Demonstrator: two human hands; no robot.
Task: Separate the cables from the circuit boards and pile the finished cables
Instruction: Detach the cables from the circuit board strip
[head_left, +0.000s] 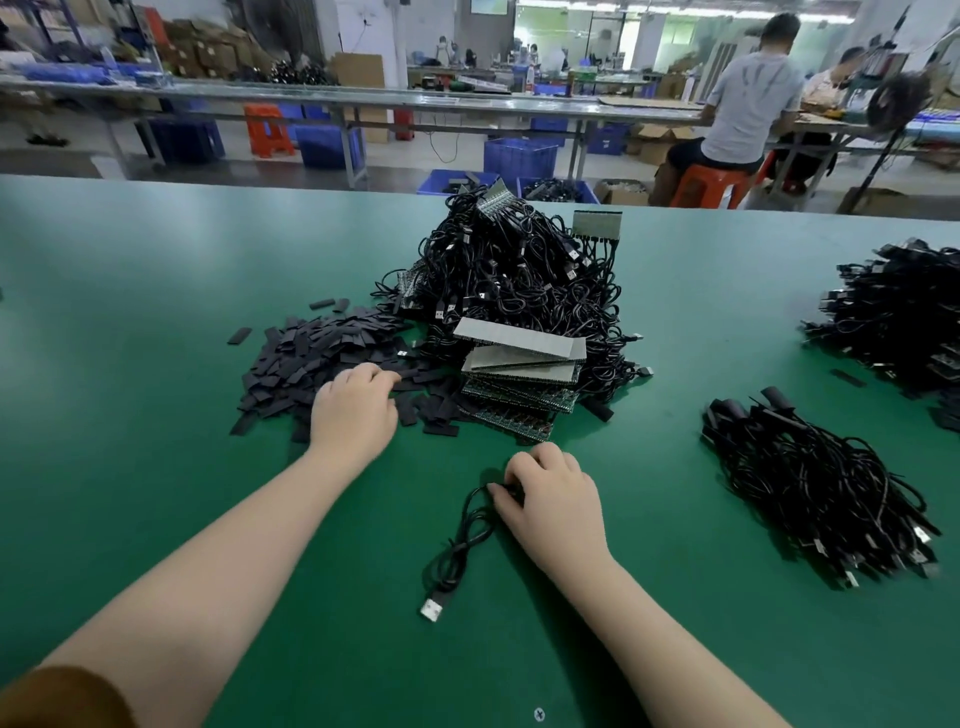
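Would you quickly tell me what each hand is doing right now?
Left hand: fingers curled on the black sleeve pieces; grip cannot be told.
Right hand: holding one end of the loose USB cable.

Green work table (156, 291) serves as reference. Beyond its far edge: blue crates (520, 157) on the floor, an orange stool (268, 130), a long bench (363, 101), and a seated person (748, 98) facing away.

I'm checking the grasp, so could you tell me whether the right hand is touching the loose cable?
Touching: the head view shows the right hand with curled fingers on one end of the loose cable, no gap visible.
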